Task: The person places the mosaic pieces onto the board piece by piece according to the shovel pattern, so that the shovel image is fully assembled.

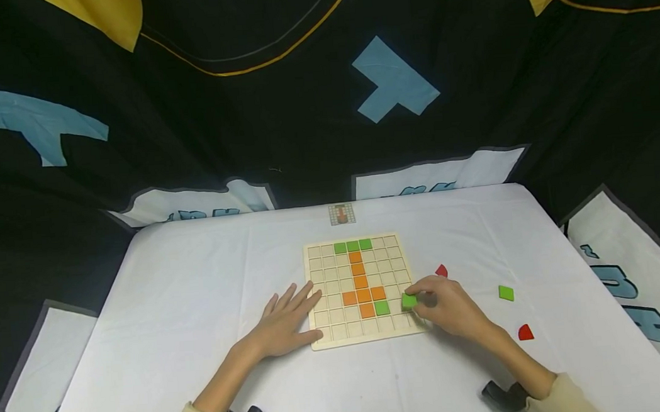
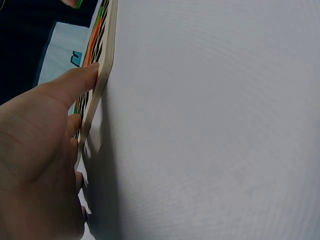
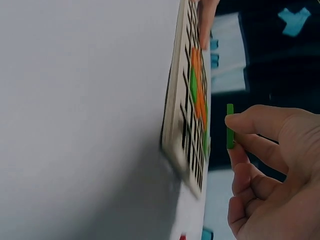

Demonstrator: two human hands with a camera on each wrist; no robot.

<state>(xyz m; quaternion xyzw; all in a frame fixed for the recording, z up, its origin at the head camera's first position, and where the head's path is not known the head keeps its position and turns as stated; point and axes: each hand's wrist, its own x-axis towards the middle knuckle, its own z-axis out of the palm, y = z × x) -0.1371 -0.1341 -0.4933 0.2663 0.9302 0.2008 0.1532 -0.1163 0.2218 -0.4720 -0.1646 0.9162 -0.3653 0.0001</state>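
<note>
A wooden grid board [image 1: 332,332] lies on the table, its squares partly filled with orange tiles [image 1: 358,269] in a column with a short crossbar. Three green tiles [image 1: 353,246] line the top row, and one green tile [image 1: 381,308] sits low, beside the bottom orange one. My right hand [image 1: 448,306] pinches a green square tile [image 3: 230,126] between thumb and fingers, held above the board's right edge. My left hand [image 1: 283,322] rests with spread fingers along the board's left edge, its thumb [image 2: 82,82] touching the rim.
Right of the board lie a loose green tile [image 1: 506,293] and two red quarter-round pieces, one red piece [image 1: 525,332] nearer me and another red piece [image 1: 442,270] behind my right hand. A small pattern card [image 1: 342,214] lies beyond the board. Dark printed cloth [image 1: 303,132] hangs behind the white table [image 1: 198,271].
</note>
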